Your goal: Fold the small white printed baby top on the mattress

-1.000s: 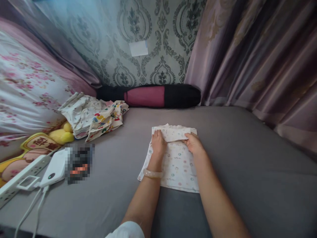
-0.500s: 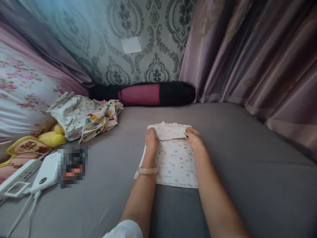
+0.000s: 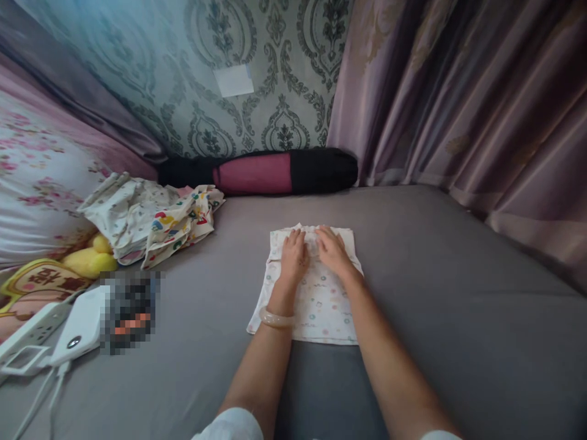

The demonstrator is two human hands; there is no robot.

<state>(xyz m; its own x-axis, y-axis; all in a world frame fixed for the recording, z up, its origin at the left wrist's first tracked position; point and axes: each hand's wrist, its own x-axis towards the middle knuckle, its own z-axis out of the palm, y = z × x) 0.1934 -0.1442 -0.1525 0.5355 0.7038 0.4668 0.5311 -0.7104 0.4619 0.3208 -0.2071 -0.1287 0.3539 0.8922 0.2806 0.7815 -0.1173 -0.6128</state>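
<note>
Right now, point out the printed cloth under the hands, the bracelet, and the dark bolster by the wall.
printed cloth [image 3: 321,305], head view, bare lower part.
bracelet [image 3: 276,318], head view, front of the band on the left wrist.
dark bolster [image 3: 252,173], head view, its red middle section.

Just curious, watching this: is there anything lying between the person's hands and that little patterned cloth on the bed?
Nothing visible. The left hand and right hand both lie flat, side by side, directly on the far part of the patterned cloth, which is spread on the grey sheet.
</note>
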